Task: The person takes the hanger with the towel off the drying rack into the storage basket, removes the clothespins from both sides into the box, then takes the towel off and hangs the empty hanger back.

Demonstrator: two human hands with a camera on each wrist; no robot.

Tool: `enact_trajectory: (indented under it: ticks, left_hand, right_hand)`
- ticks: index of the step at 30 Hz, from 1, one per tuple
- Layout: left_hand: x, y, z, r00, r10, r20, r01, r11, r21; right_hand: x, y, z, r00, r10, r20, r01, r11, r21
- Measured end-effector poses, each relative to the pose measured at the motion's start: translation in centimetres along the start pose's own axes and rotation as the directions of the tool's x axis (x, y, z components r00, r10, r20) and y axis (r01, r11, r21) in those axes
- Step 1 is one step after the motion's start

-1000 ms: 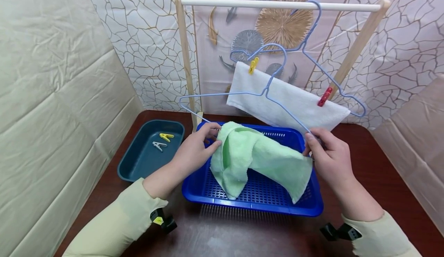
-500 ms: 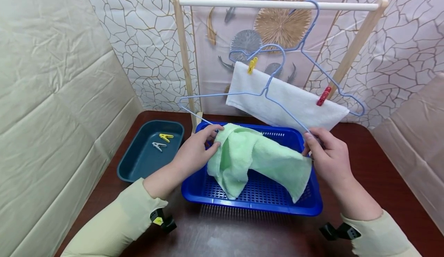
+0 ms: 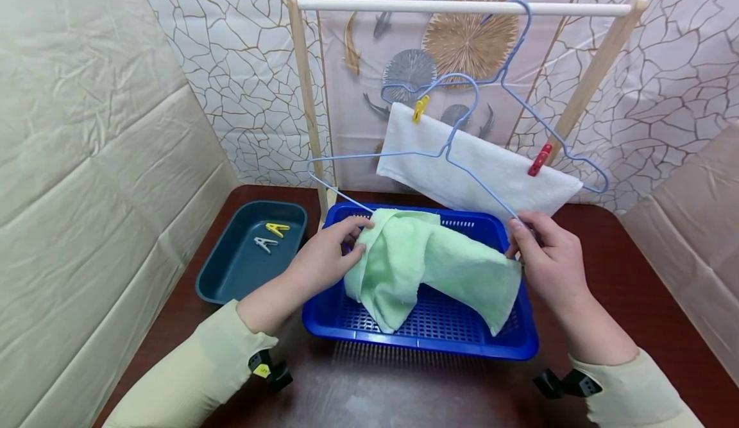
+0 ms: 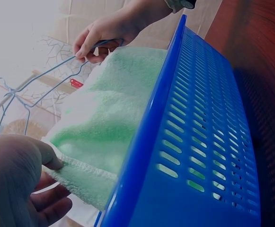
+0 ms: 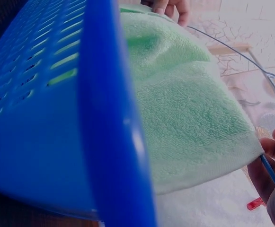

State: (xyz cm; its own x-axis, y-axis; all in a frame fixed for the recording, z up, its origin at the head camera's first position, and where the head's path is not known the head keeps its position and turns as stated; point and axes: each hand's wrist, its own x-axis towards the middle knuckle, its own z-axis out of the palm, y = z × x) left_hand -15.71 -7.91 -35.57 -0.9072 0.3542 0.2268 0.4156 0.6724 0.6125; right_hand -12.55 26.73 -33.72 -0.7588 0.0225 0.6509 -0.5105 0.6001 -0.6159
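A light green towel (image 3: 398,261) is draped over the lower bar of a blue wire hanger (image 3: 404,154), above a blue perforated basket (image 3: 427,344). My left hand (image 3: 323,255) pinches the towel's left edge. In the left wrist view its thumb lies on the hemmed border of the towel (image 4: 94,104), with the fingers behind. My right hand (image 3: 548,255) grips the hanger's right end, and the towel's right corner meets its fingers in the right wrist view. The towel's lower folds hang into the basket. Cloth hides most of the hanger's lower bar.
Behind stands a rack with a white rail (image 3: 404,6). A second blue hanger (image 3: 534,117) hangs there with a white towel (image 3: 462,158), held by a yellow clothespin (image 3: 420,109) and a red one (image 3: 539,160). A teal tray (image 3: 231,280) with two clothespins sits at left.
The hanger's left end has shifted slightly to the right. The towel's left part has slid a little lower, and my left hand has edged right with it. My right hand stays nearly still.
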Motion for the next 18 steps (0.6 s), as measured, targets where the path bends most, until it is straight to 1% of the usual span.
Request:
enact_trajectory:
  ticks: [7, 13, 18]
  left_hand:
    - [-0.15, -0.19, -0.08, 0.998, -0.037, 0.047, 0.037, 0.999, 0.0]
    - [-0.35, -0.56, -0.01, 0.996, -0.04, 0.08, 0.04, 0.999, 0.001]
    - [-0.58, -0.77, 0.06, 0.994, -0.038, 0.102, 0.038, 0.999, 0.006]
  right_hand:
    - [0.05, 0.09, -0.01, 1.0, 0.017, 0.008, -0.017, 1.0, -0.012]
    - [0.04, 0.12, 0.04, 0.999, 0.035, 0.014, -0.035, 0.999, -0.011]
    - [0.03, 0.22, 0.21, 1.0, 0.021, 0.009, -0.021, 1.0, -0.003]
